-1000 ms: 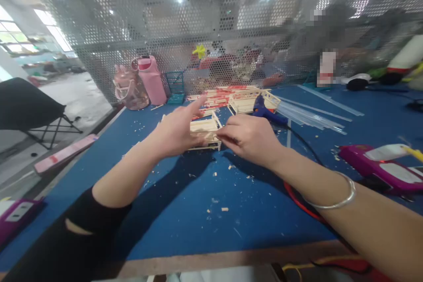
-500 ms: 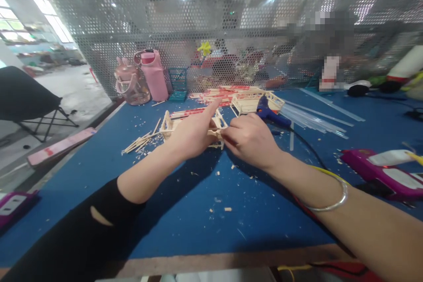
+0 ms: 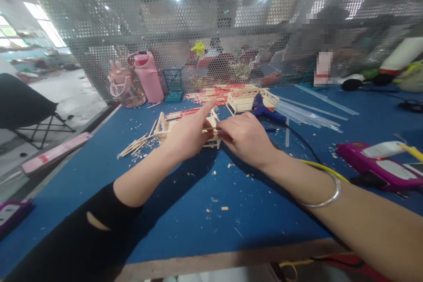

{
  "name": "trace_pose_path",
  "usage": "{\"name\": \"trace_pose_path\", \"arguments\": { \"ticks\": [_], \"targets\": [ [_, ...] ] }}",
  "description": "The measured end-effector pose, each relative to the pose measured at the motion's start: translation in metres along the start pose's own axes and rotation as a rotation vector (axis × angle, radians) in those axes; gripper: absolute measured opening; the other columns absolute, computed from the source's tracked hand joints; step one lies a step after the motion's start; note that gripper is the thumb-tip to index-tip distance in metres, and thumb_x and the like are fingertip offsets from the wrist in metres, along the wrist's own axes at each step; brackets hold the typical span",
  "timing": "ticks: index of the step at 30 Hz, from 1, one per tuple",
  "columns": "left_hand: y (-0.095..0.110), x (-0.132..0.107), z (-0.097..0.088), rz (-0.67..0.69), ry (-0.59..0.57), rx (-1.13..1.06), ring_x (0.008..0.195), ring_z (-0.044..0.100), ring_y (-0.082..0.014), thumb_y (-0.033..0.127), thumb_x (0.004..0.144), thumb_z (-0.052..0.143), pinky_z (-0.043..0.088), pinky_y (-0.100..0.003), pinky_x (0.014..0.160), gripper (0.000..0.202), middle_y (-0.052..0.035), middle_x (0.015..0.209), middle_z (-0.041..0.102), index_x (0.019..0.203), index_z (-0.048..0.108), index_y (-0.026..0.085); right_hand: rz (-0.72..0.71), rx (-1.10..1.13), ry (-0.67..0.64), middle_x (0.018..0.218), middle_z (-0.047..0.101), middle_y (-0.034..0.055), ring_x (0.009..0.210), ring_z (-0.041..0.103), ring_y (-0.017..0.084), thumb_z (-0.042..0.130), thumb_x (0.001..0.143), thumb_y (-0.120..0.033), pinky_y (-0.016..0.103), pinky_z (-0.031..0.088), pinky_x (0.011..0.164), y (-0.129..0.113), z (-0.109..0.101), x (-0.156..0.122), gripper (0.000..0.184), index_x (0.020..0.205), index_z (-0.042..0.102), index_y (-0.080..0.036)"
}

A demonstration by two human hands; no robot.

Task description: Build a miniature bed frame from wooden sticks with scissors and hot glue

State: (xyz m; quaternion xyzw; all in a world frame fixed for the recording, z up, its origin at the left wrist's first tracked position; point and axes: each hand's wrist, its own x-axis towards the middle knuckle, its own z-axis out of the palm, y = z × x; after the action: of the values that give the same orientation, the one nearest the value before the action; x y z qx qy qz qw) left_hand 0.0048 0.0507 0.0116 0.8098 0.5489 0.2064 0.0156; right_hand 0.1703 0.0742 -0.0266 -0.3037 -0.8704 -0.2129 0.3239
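Observation:
A small frame built of thin wooden sticks [image 3: 161, 127] rests on the blue table, partly covered by my hands. My left hand [image 3: 187, 134] is closed around its near side, with one finger stretched upward. At the frame's right end, the fingertips of my right hand [image 3: 246, 139] are pinched together on a thin wooden stick [image 3: 209, 129] that lies along the near top edge. Exactly how the fingertips meet the stick is hidden. Just behind stands a second stick frame [image 3: 239, 105], with a blue glue gun [image 3: 266, 111] leaning at its right.
Loose cut sticks [image 3: 135, 145] lie left of the frame, and red-marked sticks [image 3: 214, 94] are piled behind. Clear glue sticks [image 3: 302, 116] lie to the right. A purple power strip [image 3: 363, 167], pink bottle [image 3: 148, 77] and clear jug [image 3: 127, 88] edge the table before a perforated metal screen [image 3: 158, 26].
The whole view has shifted slightly, so things sit a little farther left in the picture. Both hands keep nearly the same grip on the frame and stick.

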Motion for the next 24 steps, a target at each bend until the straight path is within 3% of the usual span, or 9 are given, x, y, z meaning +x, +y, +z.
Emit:
{"name": "trace_pose_path", "arguments": {
  "ticks": [13,24],
  "targets": [
    [-0.0029,0.0002,-0.0012,0.038,-0.001,-0.028,0.091,0.065,-0.0194,0.012,0.076,0.06,0.047,-0.03,0.076,0.076,-0.0044,0.095,0.072,0.144,0.027,0.019,-0.008,0.01,0.012,0.069,0.064,0.0051,0.066,0.048,0.017,0.045,0.091,-0.027,0.033,0.023,0.068,0.0044,-0.0006,-0.0006,0.031,0.074,0.068,-0.016],
    [-0.0028,0.0009,-0.0012,0.038,0.012,-0.043,0.088,0.067,-0.0197,0.018,0.075,0.062,0.047,-0.027,0.07,0.077,-0.0049,0.091,0.073,0.143,0.027,0.018,-0.029,0.022,0.014,0.068,0.064,0.0056,0.067,0.048,0.017,0.043,0.092,-0.026,0.034,0.026,0.071,0.0029,0.0012,-0.0003,0.033,0.076,0.069,-0.015]
  ]
}}
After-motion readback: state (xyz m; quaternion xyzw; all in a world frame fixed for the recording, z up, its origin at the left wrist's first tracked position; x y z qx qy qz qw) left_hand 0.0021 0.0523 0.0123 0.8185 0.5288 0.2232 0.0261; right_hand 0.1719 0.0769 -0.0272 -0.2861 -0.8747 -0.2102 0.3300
